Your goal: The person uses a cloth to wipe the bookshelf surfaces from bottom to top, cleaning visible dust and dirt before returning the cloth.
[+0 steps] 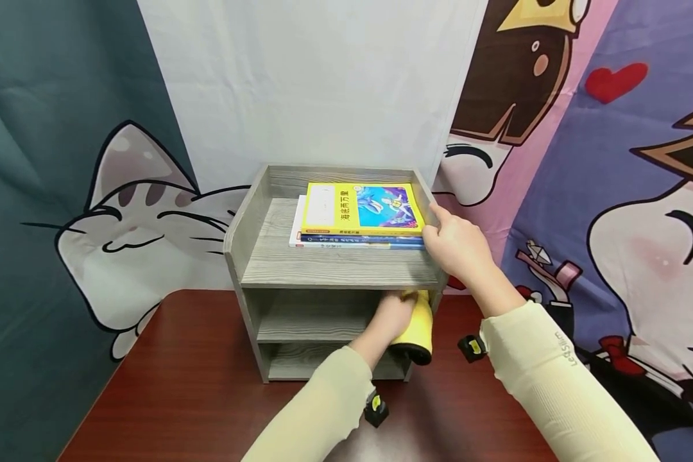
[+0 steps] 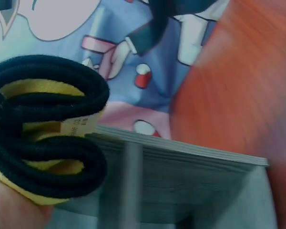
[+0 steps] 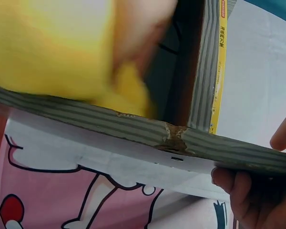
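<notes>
A person's left hand point(image 2: 19, 210) holds folded yellow fabric point(image 2: 52, 112) edged in black near a gray shelf point(image 2: 229, 193). A cartoon-printed backdrop point(image 2: 124, 33) meets a reddish-brown tabletop point(image 2: 229, 86) beyond.

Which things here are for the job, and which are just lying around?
Seem part of the job:
yellow cloth, held in the left grip
shelf, its side held by the right grip

Seem to be just around:
books, lying on the shelf's top board, held by neither grip
table, under the shelf
backdrop, behind it
</notes>
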Motion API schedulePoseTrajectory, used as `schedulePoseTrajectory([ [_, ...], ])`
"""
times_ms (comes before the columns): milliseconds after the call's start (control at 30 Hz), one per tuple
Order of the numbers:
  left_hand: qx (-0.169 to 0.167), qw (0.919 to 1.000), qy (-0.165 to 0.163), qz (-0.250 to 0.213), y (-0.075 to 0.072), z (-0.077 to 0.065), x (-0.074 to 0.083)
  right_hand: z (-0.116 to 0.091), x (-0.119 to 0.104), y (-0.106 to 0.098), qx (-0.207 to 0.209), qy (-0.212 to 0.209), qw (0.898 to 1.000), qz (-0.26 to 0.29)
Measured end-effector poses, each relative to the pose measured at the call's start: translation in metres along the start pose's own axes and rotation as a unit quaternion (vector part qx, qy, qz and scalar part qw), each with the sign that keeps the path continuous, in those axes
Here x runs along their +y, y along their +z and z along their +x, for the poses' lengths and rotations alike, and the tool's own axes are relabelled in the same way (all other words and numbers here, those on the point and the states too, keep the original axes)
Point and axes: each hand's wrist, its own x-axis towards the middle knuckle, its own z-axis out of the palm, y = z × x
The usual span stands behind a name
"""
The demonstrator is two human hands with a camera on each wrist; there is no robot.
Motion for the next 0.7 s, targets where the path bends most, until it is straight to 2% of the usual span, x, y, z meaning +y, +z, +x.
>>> schedulePoseTrajectory([
  [133, -0.018, 0.9984, 0.013, 0.051, 0.007, -0.009, -0.02, -0.001, 0.0, -0.001, -0.004, 0.003, 1.0, 0.002],
  [200, -0.018, 0.9985, 0.015, 0.049, 0.008, -0.012, -0.025, -0.001, -0.001, -0.001, -0.007, 0.004, 1.0, 0.005],
  [300, -0.007, 0.9997, 0.021, -0.002, 0.011, -0.012, -0.026, -0.002, 0.002, 0.0, -0.007, 0.007, 1.0, 0.008],
  [400, 0.003, 0.9972, 0.01, -0.074, 0.012, -0.012, -0.016, -0.002, 0.005, 0.002, -0.001, 0.006, 1.0, 0.01],
  [467, 0.017, 0.9939, 0.012, -0.109, 0.011, -0.011, -0.005, -0.002, 0.007, 0.003, 0.008, -0.001, 1.0, 0.008],
  [600, 0.028, 0.9819, 0.02, -0.186, 0.005, -0.012, 0.013, -0.001, 0.006, 0.003, 0.021, -0.017, 1.0, 0.002],
  [667, 0.024, 0.9783, 0.035, -0.203, 0.003, -0.016, 0.015, -0.001, 0.004, 0.003, 0.021, -0.022, 1.0, 0.002],
  [700, 0.023, 0.9793, 0.044, -0.196, 0.002, -0.019, 0.014, -0.001, 0.003, 0.002, 0.021, -0.025, 0.999, 0.001],
])
